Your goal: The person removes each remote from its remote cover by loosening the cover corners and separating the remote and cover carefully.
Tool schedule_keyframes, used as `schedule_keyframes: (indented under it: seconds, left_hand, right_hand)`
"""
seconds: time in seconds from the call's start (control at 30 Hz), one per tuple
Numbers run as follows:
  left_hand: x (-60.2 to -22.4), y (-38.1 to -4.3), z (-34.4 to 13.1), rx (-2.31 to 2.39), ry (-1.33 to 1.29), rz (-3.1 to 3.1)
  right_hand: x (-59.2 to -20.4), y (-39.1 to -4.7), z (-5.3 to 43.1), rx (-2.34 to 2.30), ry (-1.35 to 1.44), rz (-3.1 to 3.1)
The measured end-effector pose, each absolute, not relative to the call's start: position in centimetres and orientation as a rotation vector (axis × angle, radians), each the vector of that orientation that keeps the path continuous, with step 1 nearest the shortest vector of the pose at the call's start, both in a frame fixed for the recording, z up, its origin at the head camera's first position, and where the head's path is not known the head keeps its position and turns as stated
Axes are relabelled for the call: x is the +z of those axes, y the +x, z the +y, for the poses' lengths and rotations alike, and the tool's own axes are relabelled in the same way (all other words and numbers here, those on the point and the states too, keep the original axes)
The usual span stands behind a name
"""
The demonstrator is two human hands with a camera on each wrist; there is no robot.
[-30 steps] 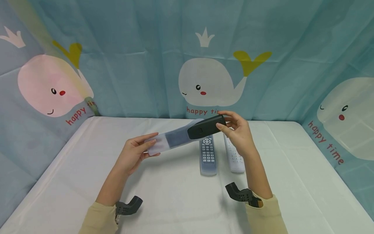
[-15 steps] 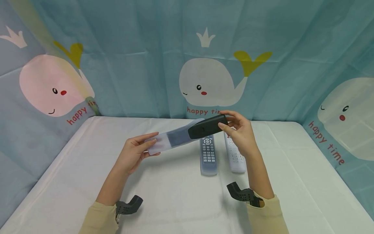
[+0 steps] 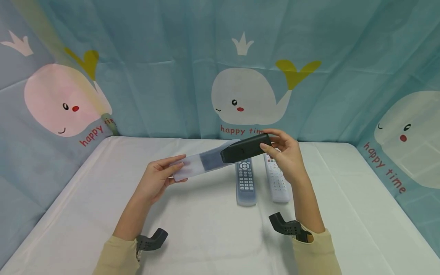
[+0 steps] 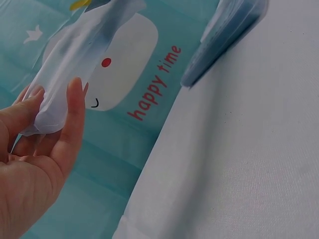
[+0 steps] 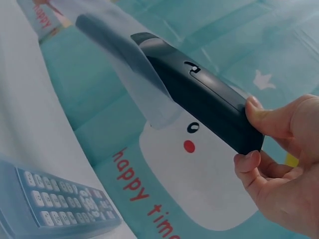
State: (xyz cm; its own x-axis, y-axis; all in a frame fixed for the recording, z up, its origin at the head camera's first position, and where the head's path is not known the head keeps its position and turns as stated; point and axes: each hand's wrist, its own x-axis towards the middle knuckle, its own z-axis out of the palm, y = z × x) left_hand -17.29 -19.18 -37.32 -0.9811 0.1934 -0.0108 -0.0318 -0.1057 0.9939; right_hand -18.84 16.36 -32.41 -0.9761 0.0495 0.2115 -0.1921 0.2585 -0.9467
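A black remote control (image 3: 245, 148), its back side showing, lies partly inside a translucent silicone sleeve (image 3: 187, 168). Its bare end sticks out of the sleeve's opening; the covered part shows dark through the material. My left hand (image 3: 158, 177) pinches the closed end of the sleeve between thumb and fingers. At the other end my right hand (image 3: 284, 154) holds the remote's bare tip, thumb on the near side. Both things hang tilted above the table, right end higher. In the right wrist view the sleeve's mouth wraps around the black remote (image 5: 199, 92).
On the white table (image 3: 206, 229) below lie a dark remote in a clear cover (image 3: 245, 183) and a white remote (image 3: 276, 181), side by side. My right forearm is close to the white one. A blue curtain with whale prints (image 3: 172, 95) stands behind.
My right hand has moved slightly right, drawing the black remote a little further out of the sleeve. The left hand holds almost still, and more of the sleeve's end looks pale.
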Motion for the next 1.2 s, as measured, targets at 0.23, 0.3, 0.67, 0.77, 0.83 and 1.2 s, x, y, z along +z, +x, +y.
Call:
schedule_keyframes:
  seconds: [0.23, 0.3, 0.67, 0.77, 0.83, 1.2]
  left_hand:
    - [-37.2, -17.4, -19.3, 2.209, 0.187, 2.013]
    - [-37.2, -17.4, -19.3, 2.208, 0.192, 2.015]
    - [-37.1, -17.5, -19.6, 2.204, 0.184, 2.024]
    - [-37.2, -17.5, -19.8, 2.207, 0.181, 2.032]
    - [-37.2, -17.5, -19.9, 2.209, 0.181, 2.031]
    - [-37.3, -17.5, -20.4, 2.212, 0.196, 2.033]
  right_hand:
    - [-32.5, -19.0, 16.4, 1.797, 0.145, -2.320]
    - [-32.5, -19.0, 16.5, 1.792, 0.145, -2.321]
    - [-32.4, -18.9, 16.5, 1.774, 0.128, -2.320]
    - [-32.4, -18.8, 16.6, 1.774, 0.117, -2.320]
    - [-32.3, -18.8, 16.6, 1.774, 0.112, -2.320]
    - [-32.2, -18.7, 17.1, 1.774, 0.108, -2.324]
